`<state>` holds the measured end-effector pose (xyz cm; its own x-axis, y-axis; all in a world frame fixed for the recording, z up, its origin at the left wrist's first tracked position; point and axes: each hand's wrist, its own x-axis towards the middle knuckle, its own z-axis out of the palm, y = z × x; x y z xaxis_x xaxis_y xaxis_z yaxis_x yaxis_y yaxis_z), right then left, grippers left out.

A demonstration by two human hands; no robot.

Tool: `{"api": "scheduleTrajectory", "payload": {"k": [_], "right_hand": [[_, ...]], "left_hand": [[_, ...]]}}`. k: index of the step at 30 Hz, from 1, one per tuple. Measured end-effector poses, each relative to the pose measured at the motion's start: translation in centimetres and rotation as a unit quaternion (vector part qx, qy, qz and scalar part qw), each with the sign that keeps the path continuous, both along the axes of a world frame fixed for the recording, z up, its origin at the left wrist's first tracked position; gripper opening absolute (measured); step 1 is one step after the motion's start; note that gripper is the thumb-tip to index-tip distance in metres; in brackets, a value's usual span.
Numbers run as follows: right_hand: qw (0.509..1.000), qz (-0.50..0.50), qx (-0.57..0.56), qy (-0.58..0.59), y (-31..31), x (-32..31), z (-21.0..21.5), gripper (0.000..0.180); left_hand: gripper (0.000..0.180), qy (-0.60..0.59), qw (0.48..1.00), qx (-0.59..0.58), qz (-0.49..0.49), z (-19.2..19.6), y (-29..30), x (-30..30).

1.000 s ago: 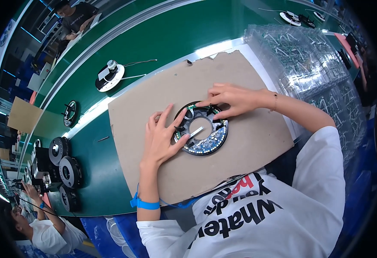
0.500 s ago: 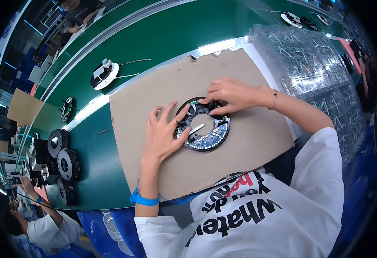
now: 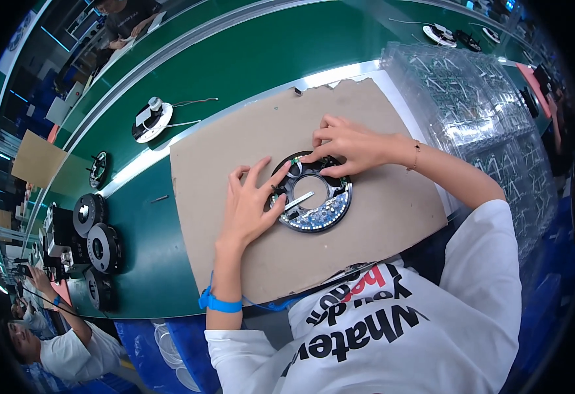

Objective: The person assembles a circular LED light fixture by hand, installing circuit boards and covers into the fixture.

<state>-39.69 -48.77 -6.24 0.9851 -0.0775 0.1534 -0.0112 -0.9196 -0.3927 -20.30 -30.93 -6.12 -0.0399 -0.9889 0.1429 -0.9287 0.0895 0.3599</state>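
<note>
Across the long green bench point(image 3: 248, 59) I am seeing the widest thing first: a torn sheet of brown cardboard point(image 3: 379, 217) is lying flat in front of me, probably serving as a soft work mat so the part is not scraping on the belt. Beside it on my right, stacks of clear plastic trays point(image 3: 471, 105) are standing within arm's reach, which I take as supply or packing kept close. Farther off on my left, black round housings point(image 3: 104, 246) are waiting in a cluster near the bench edge, and a white disc unit with trailing wires point(image 3: 151, 121) is sitting alone higher up the belt.

Near the middle of the cardboard, the round circuit-board ring point(image 3: 314, 197) is resting flat, its open centre showing the cardboard and a pale strip crossing the hole. My left hand point(image 3: 251, 203) is spreading flat against the ring's left rim, fingers extended and pressing rather than gripping, seemingly to be keeping it from sliding or turning. My right hand point(image 3: 350, 148) is arching over the ring's upper edge, fingertips bent down and pinching at something small there; I cannot tell what, if anything, is caught between them.

Round my left wrist a blue strap point(image 3: 218, 303) with a cord is sitting, likely grounding me against static.
</note>
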Motion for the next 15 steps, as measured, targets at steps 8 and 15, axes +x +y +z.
{"api": "scheduleTrajectory", "payload": {"k": [8, 15], "right_hand": [[0.998, -0.027, 0.059, 0.005, -0.2, 0.4, 0.2, 0.033], [0.974, -0.040, 0.132, 0.178, 0.3, 0.0, 1.7, 0.037]], "left_hand": [[0.051, 0.015, 1.000, 0.008, 0.010, 0.2, -0.8, -0.7], [0.053, 0.202, 0.979, 0.032, 0.015, -0.4, -1.3, 0.5]]}}
